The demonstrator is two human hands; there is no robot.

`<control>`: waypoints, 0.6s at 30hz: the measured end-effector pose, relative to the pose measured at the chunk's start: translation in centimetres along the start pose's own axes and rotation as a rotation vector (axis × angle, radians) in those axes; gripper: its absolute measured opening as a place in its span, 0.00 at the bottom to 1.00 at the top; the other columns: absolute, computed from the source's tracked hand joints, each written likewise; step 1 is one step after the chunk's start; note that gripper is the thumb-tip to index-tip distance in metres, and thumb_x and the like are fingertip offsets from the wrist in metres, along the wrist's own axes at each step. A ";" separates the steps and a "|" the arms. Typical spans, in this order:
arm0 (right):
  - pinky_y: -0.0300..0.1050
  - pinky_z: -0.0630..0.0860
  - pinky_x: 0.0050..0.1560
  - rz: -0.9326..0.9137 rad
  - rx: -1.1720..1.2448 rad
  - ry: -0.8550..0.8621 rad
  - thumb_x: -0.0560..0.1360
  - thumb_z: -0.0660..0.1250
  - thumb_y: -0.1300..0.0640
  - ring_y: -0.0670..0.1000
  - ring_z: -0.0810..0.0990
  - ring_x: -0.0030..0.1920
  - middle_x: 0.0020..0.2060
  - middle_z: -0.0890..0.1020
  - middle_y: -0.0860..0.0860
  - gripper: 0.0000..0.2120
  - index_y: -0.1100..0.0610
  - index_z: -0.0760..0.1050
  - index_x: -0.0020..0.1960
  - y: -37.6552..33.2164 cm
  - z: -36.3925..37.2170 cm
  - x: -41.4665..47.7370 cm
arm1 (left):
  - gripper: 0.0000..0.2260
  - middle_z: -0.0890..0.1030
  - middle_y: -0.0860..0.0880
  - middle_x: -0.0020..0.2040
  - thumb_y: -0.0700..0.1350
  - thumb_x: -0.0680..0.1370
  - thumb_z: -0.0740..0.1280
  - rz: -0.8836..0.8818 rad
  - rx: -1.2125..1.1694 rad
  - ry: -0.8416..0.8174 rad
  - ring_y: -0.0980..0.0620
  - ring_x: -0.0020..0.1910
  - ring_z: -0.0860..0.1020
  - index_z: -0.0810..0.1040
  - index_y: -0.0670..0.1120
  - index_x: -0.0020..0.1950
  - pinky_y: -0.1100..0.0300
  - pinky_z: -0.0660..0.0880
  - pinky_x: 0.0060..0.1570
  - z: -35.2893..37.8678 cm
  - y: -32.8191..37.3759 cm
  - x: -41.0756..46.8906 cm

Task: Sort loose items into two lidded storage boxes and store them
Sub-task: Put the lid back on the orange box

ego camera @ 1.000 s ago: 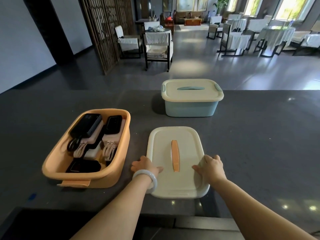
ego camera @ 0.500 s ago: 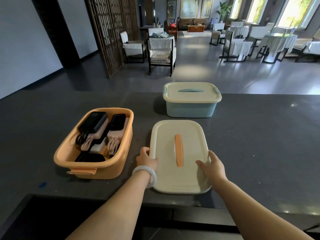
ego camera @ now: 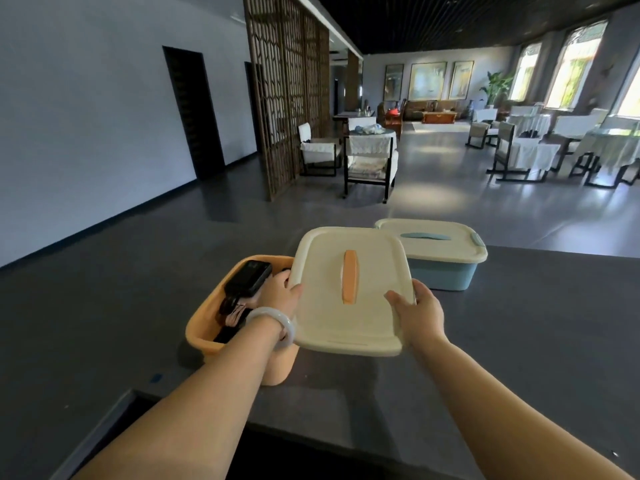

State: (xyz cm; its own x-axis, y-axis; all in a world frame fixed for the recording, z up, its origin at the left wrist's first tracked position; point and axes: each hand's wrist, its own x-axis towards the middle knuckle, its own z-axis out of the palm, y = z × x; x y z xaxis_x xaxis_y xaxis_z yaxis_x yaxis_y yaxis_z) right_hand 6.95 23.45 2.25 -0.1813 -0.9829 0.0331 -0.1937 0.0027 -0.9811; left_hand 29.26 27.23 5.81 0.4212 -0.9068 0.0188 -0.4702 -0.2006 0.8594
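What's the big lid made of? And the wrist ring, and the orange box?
The lid looks like plastic: smooth cream, soft sheen, moulded rim. The bracelet is pale, glossy, slightly see-through, maybe jade or glass; I cannot tell. The orange box seems matt plastic, with rounded moulded walls.

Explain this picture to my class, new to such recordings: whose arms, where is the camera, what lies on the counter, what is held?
No machine: a person works bare-handed. The single camera sits on their head, looking forward and down. On the dark counter stand an open orange box holding black gadgets and cables, and a closed blue box. The left hand and right hand grip a cream lid by its sides, above the counter, partly over the orange box.
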 end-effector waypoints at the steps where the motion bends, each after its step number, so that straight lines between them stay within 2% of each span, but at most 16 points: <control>1: 0.45 0.77 0.45 0.001 0.015 0.000 0.76 0.68 0.51 0.48 0.79 0.46 0.49 0.80 0.47 0.15 0.50 0.73 0.61 -0.3 1.4 -0.2 | 0.05 0.80 0.50 0.46 0.43 0.79 0.64 0.008 -0.003 0.019 0.46 0.49 0.79 0.75 0.53 0.47 0.50 0.76 0.52 -1.2 -0.4 0.4; 3: 0.43 0.73 0.41 0.000 0.002 -0.005 0.78 0.66 0.52 0.48 0.78 0.45 0.48 0.80 0.48 0.14 0.52 0.73 0.62 -0.7 4.3 -0.7 | 0.09 0.79 0.53 0.41 0.43 0.78 0.64 0.006 -0.019 0.046 0.48 0.44 0.79 0.72 0.56 0.41 0.51 0.77 0.48 -3.7 -1.6 1.2; 5: 0.44 0.71 0.45 0.012 -0.019 -0.007 0.78 0.64 0.53 0.51 0.77 0.46 0.48 0.80 0.49 0.14 0.53 0.73 0.63 -0.9 7.3 -1.3 | 0.06 0.78 0.57 0.39 0.43 0.78 0.64 -0.006 -0.015 0.052 0.53 0.41 0.79 0.73 0.56 0.46 0.56 0.77 0.42 -6.0 -3.0 1.8; 7: 0.45 0.70 0.45 0.024 -0.041 -0.002 0.79 0.63 0.54 0.51 0.77 0.46 0.46 0.79 0.48 0.12 0.53 0.74 0.62 -0.9 10.1 -1.8 | 0.06 0.79 0.55 0.40 0.43 0.78 0.64 -0.016 -0.005 0.036 0.51 0.41 0.79 0.74 0.54 0.45 0.53 0.77 0.45 -8.1 -4.7 2.8; 9: 0.46 0.71 0.45 0.054 -0.065 -0.003 0.79 0.62 0.54 0.52 0.77 0.47 0.47 0.80 0.50 0.12 0.54 0.74 0.61 -0.8 12.8 -2.4 | 0.05 0.81 0.50 0.42 0.43 0.77 0.65 -0.029 -0.001 0.022 0.48 0.44 0.80 0.75 0.54 0.46 0.50 0.78 0.47 -9.9 -6.6 4.0; 11: 0.47 0.73 0.45 0.082 -0.084 0.010 0.78 0.62 0.55 0.54 0.78 0.47 0.47 0.80 0.51 0.11 0.54 0.75 0.59 -0.7 15.2 -2.8 | 0.08 0.78 0.55 0.40 0.43 0.78 0.65 -0.033 -0.021 0.012 0.53 0.41 0.79 0.74 0.57 0.50 0.57 0.76 0.39 -11.5 -8.2 5.2; 13: 0.51 0.76 0.47 0.100 -0.115 0.035 0.77 0.62 0.54 0.55 0.78 0.46 0.47 0.80 0.53 0.09 0.54 0.76 0.55 -0.6 17.4 -3.1 | 0.08 0.76 0.57 0.40 0.42 0.79 0.64 -0.041 -0.030 -0.006 0.51 0.43 0.78 0.74 0.57 0.45 0.58 0.75 0.42 -12.7 -9.7 6.6; 14: 0.53 0.77 0.50 0.111 -0.134 0.048 0.77 0.62 0.54 0.56 0.78 0.48 0.49 0.79 0.55 0.09 0.54 0.76 0.55 -0.7 18.3 -3.3 | 0.07 0.77 0.54 0.43 0.43 0.79 0.64 -0.050 -0.032 -0.031 0.49 0.47 0.78 0.77 0.55 0.48 0.53 0.77 0.47 -13.2 -10.4 7.3; 15: 0.55 0.77 0.52 0.124 -0.160 0.064 0.78 0.62 0.52 0.58 0.77 0.50 0.51 0.78 0.56 0.10 0.53 0.76 0.57 -0.7 19.3 -3.4 | 0.08 0.78 0.50 0.50 0.44 0.79 0.64 -0.053 -0.029 -0.052 0.47 0.51 0.78 0.79 0.52 0.56 0.50 0.77 0.52 -13.7 -11.0 7.9; 16: 0.57 0.76 0.55 0.140 -0.198 0.084 0.78 0.62 0.51 0.60 0.76 0.54 0.53 0.77 0.57 0.11 0.53 0.76 0.58 -0.7 20.1 -3.5 | 0.14 0.77 0.48 0.57 0.45 0.80 0.64 -0.061 -0.025 -0.067 0.46 0.54 0.78 0.76 0.50 0.65 0.48 0.76 0.55 -14.0 -11.6 8.6; 18: 0.58 0.73 0.58 0.177 -0.280 0.138 0.78 0.62 0.49 0.61 0.71 0.58 0.55 0.73 0.58 0.12 0.52 0.76 0.57 -0.6 21.5 -3.9 | 0.19 0.76 0.46 0.62 0.46 0.80 0.63 -0.073 -0.044 -0.099 0.46 0.55 0.78 0.71 0.50 0.71 0.47 0.77 0.56 -14.5 -12.8 9.7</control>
State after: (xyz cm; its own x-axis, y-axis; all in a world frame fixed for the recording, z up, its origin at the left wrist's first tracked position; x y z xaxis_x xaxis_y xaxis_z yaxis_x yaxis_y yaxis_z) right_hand 28.50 23.29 -1.35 -0.3605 -0.9286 -0.0883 -0.4012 0.2398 -0.8840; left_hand 50.60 26.37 2.43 0.3733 -0.9230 -0.0939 -0.4057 -0.2534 0.8782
